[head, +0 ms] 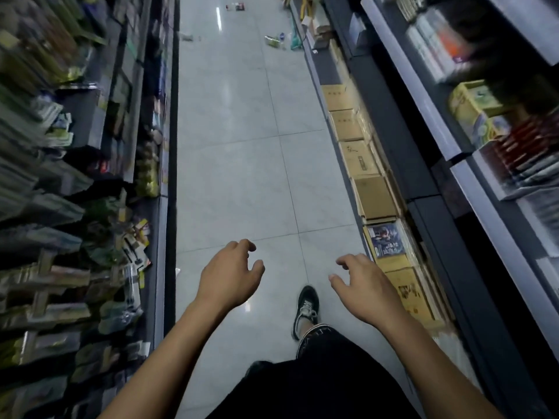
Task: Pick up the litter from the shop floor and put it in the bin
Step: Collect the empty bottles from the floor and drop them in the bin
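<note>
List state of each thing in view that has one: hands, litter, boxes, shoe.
left hand: empty, fingers loosely curled
right hand: empty, fingers loosely curled
green litter: on floor far ahead, not picked up
red litter: on floor, farther off
cardboard boxes: closed, lined along right shelf base
shoe: on floor

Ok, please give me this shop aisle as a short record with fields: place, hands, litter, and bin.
place: shop aisle, grey tiled floor, shelves on both sides, cardboard boxes along the right shelf foot
left hand: empty, fingers loosely curled, held out over the floor
right hand: empty, fingers loosely curled, grip on nothing
litter: far ahead; green packaging near the right shelf, red and dark packets farther off, a small blurred piece at the left
bin: not in view
foot: black shoe stepping forward
</note>
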